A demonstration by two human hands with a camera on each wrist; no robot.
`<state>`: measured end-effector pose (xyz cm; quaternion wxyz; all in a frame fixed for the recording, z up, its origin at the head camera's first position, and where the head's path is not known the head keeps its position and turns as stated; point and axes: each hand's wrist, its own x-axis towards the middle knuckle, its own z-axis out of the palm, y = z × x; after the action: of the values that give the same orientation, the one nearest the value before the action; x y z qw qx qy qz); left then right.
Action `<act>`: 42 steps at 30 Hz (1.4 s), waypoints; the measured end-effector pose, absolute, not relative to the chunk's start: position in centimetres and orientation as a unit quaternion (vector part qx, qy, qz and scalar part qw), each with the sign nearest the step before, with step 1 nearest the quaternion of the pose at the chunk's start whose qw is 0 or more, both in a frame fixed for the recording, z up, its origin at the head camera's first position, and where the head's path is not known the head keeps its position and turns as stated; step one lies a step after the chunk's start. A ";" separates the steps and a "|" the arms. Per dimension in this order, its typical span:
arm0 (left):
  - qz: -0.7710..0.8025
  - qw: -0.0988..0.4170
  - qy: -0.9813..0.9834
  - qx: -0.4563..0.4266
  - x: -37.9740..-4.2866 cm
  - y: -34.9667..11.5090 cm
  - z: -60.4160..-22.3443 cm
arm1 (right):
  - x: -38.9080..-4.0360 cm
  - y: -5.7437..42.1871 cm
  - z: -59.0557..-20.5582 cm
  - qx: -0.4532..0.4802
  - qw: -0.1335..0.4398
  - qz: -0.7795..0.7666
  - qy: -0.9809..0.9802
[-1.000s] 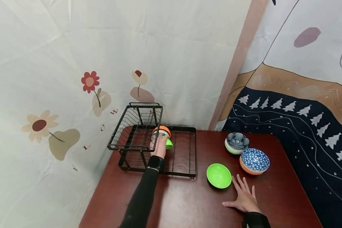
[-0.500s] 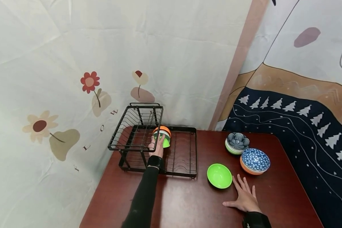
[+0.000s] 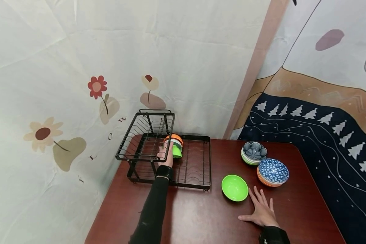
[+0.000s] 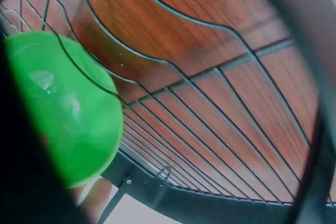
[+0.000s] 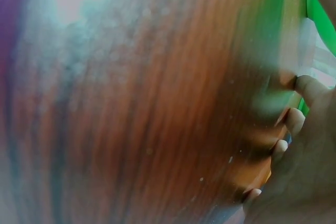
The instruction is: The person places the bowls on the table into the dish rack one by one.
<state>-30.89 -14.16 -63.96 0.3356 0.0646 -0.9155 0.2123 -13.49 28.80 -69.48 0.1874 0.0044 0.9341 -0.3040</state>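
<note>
My left hand [image 3: 165,154] reaches into the black dish rack [image 3: 191,185], beneath its upper basket, and pinches a small green bowl [image 3: 177,152] by its side. The left wrist view shows that green bowl [image 4: 79,108] tipped on edge against the wires, with a fingertip [image 4: 97,195] behind its rim. Orange and white bowls [image 3: 174,138] stand just behind it. On the table my right hand [image 3: 260,211] rests with fingers spread, beside a larger green bowl [image 3: 235,188] and near a stack topped by a blue-patterned bowl [image 3: 273,171].
Another stack, topped by a grey flower-shaped bowl [image 3: 253,151], stands at the back right of the brown table [image 3: 198,217]. The raised wire basket [image 3: 146,135] overhangs the rack's left part. Printed cloth walls rise behind the table and at its right.
The small green bowl in the rack has turned and shifted slightly left, in front of the other bowls. My left hand has shifted slightly left. My right hand has stayed in place.
</note>
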 end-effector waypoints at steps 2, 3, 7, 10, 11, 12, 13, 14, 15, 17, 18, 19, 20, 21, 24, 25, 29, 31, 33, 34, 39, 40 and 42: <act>0.208 0.377 -0.900 0.070 -31.0 -13.9 -63.7 | -13.5 28.8 -69.4 0.004 0.188 -0.304 0.934; 0.206 0.389 -0.895 0.074 -31.1 -13.8 -63.6 | -13.5 28.7 -69.2 0.004 0.188 -0.303 0.934; 0.239 0.366 -0.895 0.091 -30.8 -13.6 -63.4 | -13.5 28.5 -68.8 0.003 0.189 -0.301 0.935; 0.140 0.316 -0.936 0.066 -30.5 -13.5 -63.0 | -13.5 28.3 -68.6 0.003 0.191 -0.297 0.935; 0.111 0.298 -0.946 0.061 -30.4 -13.5 -62.7 | -13.5 28.4 -68.7 0.002 0.188 -0.298 0.936; 0.078 0.277 -0.956 0.057 -30.3 -13.4 -62.3 | -13.5 28.4 -68.9 0.001 0.185 -0.301 0.936; 0.059 0.251 -0.965 0.056 -30.2 -13.4 -61.9 | -13.5 28.5 -69.0 0.001 0.184 -0.302 0.936; 0.043 0.224 -0.972 0.056 -30.1 -13.3 -61.6 | -13.5 28.5 -69.1 0.000 0.182 -0.306 0.935; 0.031 0.200 -0.978 0.057 -30.1 -13.3 -61.3 | -13.5 28.6 -69.3 0.000 0.178 -0.309 0.934; -0.027 0.145 -0.987 0.059 -29.8 -13.2 -60.6 | -13.5 28.7 -69.5 -0.003 0.172 -0.315 0.933; -0.052 0.127 -0.989 0.059 -29.7 -13.2 -60.5 | -13.5 28.8 -69.4 -0.002 0.172 -0.316 0.933; -0.066 0.116 -0.989 0.059 -29.6 -13.3 -60.4 | -13.4 28.8 -69.4 -0.002 0.172 -0.316 0.933; -0.083 0.113 -0.988 0.058 -29.5 -13.3 -60.5 | -13.4 28.8 -69.4 -0.002 0.170 -0.317 0.933; -0.091 0.120 -0.987 0.056 -29.5 -13.3 -60.5 | -13.4 28.8 -69.5 -0.002 0.169 -0.316 0.934; -0.110 0.144 -0.982 0.046 -29.3 -13.5 -60.9 | -13.3 28.8 -69.7 -0.003 0.167 -0.315 0.934; -0.119 0.148 -0.981 0.044 -29.3 -13.5 -60.9 | -13.3 28.8 -69.7 -0.003 0.167 -0.315 0.934; -0.135 0.140 -0.980 0.042 -29.2 -13.4 -60.9 | -13.3 28.7 -69.5 -0.002 0.170 -0.315 0.934; -0.130 0.138 -0.981 0.043 -29.2 -13.4 -60.9 | -13.3 28.7 -69.4 0.000 0.173 -0.314 0.934; -0.122 0.140 -0.982 0.046 -29.2 -13.4 -61.0 | -13.4 28.7 -69.2 0.001 0.175 -0.314 0.933; -0.119 0.140 -0.982 0.047 -29.2 -13.4 -60.9 | -13.4 28.7 -69.2 0.001 0.176 -0.314 0.933; -0.132 0.120 -0.982 0.058 -29.1 -13.3 -60.5 | -13.4 28.7 -69.2 0.002 0.178 -0.313 0.933; -0.137 0.113 -0.982 0.058 -29.0 -13.2 -60.3 | -13.4 28.7 -69.2 0.002 0.178 -0.314 0.933; -0.153 0.095 -0.982 0.054 -28.8 -13.2 -59.7 | -13.4 28.7 -69.2 0.001 0.177 -0.317 0.932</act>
<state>-28.77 -13.19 -59.68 0.0949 0.0543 -0.9822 -0.1526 -13.38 28.69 -69.19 0.1772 0.0013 0.9318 -0.3167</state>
